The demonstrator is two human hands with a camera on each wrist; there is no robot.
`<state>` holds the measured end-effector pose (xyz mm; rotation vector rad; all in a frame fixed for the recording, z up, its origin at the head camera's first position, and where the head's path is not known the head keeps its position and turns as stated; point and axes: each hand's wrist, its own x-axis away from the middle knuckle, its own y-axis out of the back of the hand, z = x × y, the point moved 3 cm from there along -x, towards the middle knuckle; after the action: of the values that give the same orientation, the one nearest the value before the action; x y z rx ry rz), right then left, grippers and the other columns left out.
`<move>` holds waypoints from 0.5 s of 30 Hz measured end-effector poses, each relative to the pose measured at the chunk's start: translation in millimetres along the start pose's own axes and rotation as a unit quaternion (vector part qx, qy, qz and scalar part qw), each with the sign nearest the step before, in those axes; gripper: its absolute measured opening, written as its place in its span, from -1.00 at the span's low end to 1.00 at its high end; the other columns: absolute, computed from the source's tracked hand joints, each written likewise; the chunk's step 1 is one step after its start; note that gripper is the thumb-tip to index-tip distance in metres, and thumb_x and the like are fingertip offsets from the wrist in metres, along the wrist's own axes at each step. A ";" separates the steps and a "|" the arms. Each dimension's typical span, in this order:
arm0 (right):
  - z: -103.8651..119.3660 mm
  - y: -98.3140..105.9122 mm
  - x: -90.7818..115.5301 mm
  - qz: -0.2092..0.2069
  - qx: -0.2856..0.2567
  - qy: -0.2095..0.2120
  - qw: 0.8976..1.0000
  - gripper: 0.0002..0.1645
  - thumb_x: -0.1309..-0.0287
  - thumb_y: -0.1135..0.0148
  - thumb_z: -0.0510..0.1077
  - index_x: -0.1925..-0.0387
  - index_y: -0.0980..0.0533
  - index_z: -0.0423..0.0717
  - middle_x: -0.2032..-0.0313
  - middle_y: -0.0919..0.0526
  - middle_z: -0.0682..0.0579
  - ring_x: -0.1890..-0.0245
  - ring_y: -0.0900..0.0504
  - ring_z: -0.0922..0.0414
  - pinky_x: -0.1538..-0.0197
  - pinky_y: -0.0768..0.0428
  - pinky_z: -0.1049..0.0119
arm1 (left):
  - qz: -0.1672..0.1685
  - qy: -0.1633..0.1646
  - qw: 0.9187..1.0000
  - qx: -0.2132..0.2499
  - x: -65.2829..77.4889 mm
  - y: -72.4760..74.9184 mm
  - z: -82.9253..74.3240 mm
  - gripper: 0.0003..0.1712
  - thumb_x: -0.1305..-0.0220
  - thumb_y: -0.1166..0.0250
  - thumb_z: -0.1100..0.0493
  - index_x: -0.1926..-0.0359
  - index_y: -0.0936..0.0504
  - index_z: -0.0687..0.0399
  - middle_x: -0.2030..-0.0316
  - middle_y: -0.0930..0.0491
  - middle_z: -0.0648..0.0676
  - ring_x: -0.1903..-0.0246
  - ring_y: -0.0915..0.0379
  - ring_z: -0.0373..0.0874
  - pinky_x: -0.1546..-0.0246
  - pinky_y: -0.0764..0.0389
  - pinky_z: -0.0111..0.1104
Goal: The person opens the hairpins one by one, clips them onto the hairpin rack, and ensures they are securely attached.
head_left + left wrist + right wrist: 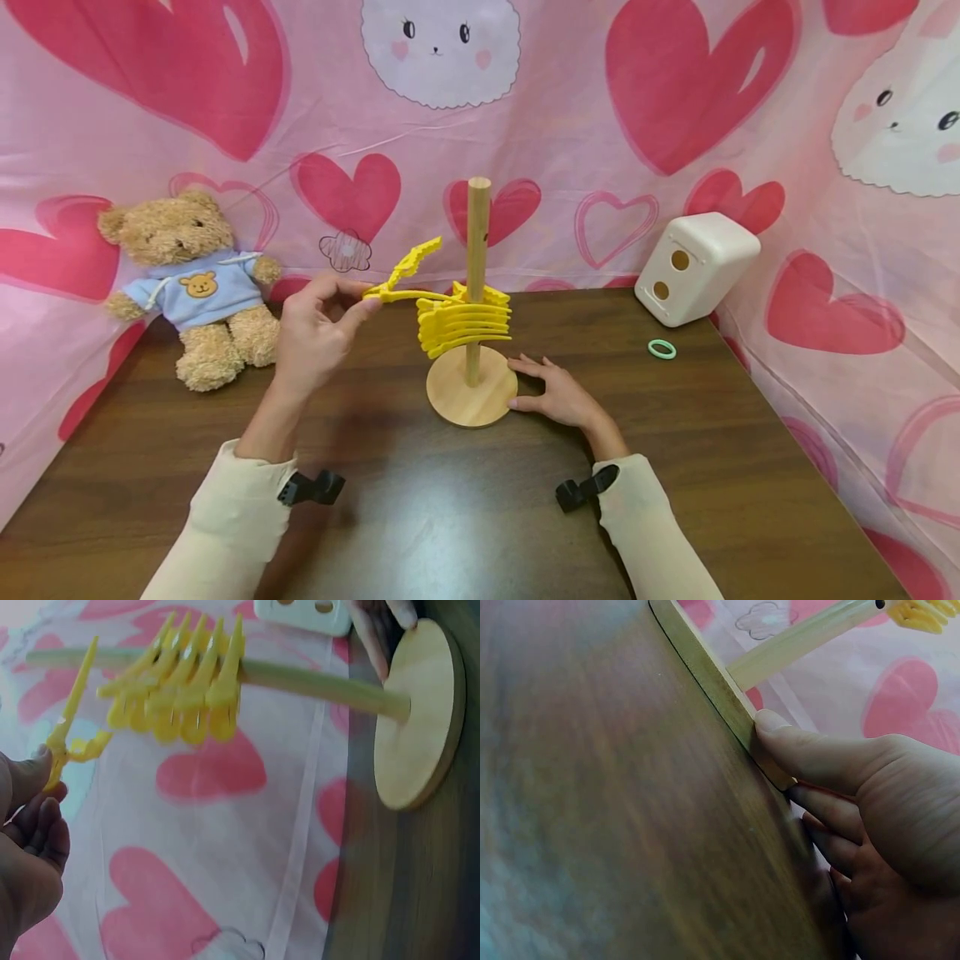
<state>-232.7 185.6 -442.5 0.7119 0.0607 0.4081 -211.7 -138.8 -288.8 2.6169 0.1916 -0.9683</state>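
A wooden stand, round base (pixel 471 392) and upright dowel (pixel 477 250), is in the middle of the dark table. Several yellow clips (pixel 463 323) are clamped in a stack on the dowel (pixel 315 681). My left hand (pixel 318 333) pinches the handles of one more yellow clip (pixel 405 279), whose jaws gape left of the dowel; in the left wrist view this clip (pixel 71 731) sits at my fingertips (pixel 37 776), apart from the stack (pixel 176 690). My right hand (pixel 555 392) rests with straight fingers against the base's right edge, thumb (pixel 810 750) on the base rim (pixel 705 667).
A teddy bear (pixel 191 283) in a blue shirt sits at the table's back left. A white box with two holes (pixel 693 267) stands at the back right, a small green ring (pixel 662 348) in front of it. Pink heart cloth walls the table.
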 end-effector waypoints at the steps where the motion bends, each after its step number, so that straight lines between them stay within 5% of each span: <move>1: 0.4 0.2 0.1 0.000 0.000 0.001 1.000 -0.17 -0.17 -0.48 0.07 -0.43 -0.41 0.01 -0.49 -0.22 -0.16 -0.52 0.11 -0.35 -0.44 0.07 -0.35 | 0.004 -0.004 1.000 0.004 -0.1 -3.0 -1.8 -0.84 -0.12 -0.47 0.48 0.23 -0.73 0.36 0.35 -0.66 0.15 0.48 -0.38 -0.23 0.46 -0.41 -0.55; 15: 1.5 0.0 0.8 0.000 0.002 0.003 1.000 -0.18 -0.18 -0.48 0.05 -0.43 -0.41 0.02 -0.49 -0.23 -0.16 -0.52 0.11 -0.37 -0.42 0.06 -0.39 | 0.050 -0.023 0.998 0.026 -4.1 -36.9 -11.4 -0.83 -0.04 -0.54 0.44 0.30 -0.76 0.33 0.41 -0.62 0.14 0.48 -0.38 -0.16 0.47 -0.46 -0.53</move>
<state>-231.7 185.0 -441.3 0.7152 0.0676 0.4110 -216.8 -100.3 -288.0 2.6196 0.0233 -1.0106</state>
